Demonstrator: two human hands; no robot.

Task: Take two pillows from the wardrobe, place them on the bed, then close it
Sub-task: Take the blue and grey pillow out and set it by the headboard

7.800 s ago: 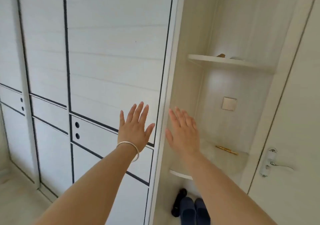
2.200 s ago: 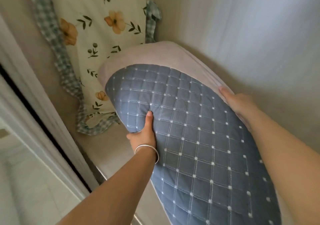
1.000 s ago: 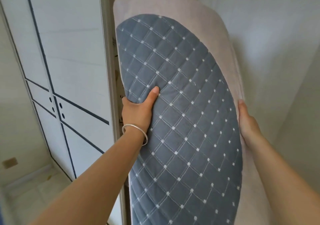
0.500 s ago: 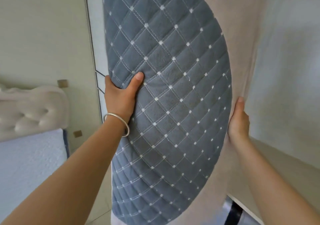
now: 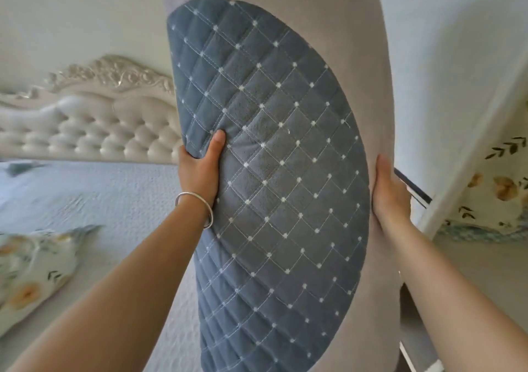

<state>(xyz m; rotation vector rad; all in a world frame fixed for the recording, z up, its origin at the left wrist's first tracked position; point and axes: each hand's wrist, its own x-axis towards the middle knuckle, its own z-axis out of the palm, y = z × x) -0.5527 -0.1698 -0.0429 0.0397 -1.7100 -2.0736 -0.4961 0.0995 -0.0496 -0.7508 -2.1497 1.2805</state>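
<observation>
I hold a large pillow (image 5: 280,171) upright in front of me; its face is blue quilted fabric with white dots, its border pale pink-grey. My left hand (image 5: 200,168) grips its left edge, thumb pressed into the quilting, a silver bangle on the wrist. My right hand (image 5: 388,197) lies flat against its right edge. The bed (image 5: 100,197) with a white textured cover stretches to the left behind the pillow. A floral pillow (image 5: 503,188) with a checked frill lies inside the open wardrobe at the right.
A cream tufted headboard (image 5: 94,131) with carved trim stands at the bed's far end. A floral cushion (image 5: 31,271) lies on the bed at lower left. The white wardrobe door edge (image 5: 468,154) slants down the right side.
I have turned left with the pillow, away from the wardrobe. The bed and headboard now fill the left side, and the wardrobe opening has slid to the right edge.
</observation>
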